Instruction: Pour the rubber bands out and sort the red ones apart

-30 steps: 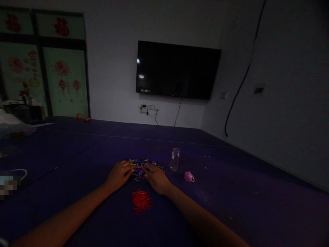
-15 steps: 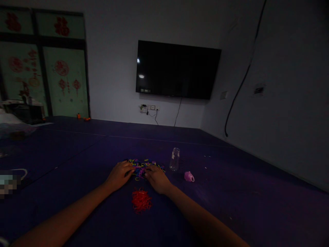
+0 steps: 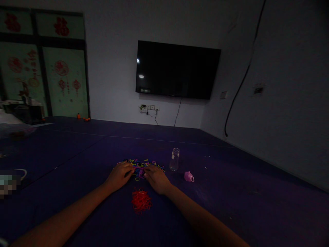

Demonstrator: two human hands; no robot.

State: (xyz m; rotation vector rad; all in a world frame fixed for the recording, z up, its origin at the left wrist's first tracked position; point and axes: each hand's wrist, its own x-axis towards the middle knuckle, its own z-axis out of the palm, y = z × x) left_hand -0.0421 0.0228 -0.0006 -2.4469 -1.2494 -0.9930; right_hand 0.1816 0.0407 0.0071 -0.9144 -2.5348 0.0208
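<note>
A loose pile of small multicoloured bands (image 3: pixel 140 169) lies on the dark purple surface. At its left edge rests my left hand (image 3: pixel 120 175), thumb apart from the fingers, the fingertips touching the bands. My right hand (image 3: pixel 157 179) is at the pile's right side, its fingers low over the bands and slightly spread. No band can be made out gripped in either hand. Nearer to me, between my forearms, is a separate heap of red bands (image 3: pixel 141 200). A clear bottle (image 3: pixel 174 160) stands upright without a cap to the right of the pile. Beside it lies a pink cap with a loop (image 3: pixel 189 176).
The purple surface (image 3: pixel 84 151) reaches back to the wall, where a black screen (image 3: pixel 177 70) hangs. A plastic bag (image 3: pixel 15 129) lies at the far left, with a white looped object near the left edge. Small orange items (image 3: pixel 86 119) sit by the door.
A few bands now show at the left edge of the pile, beside my left hand. Both hands have stayed nearly in place, with only slight finger movement.
</note>
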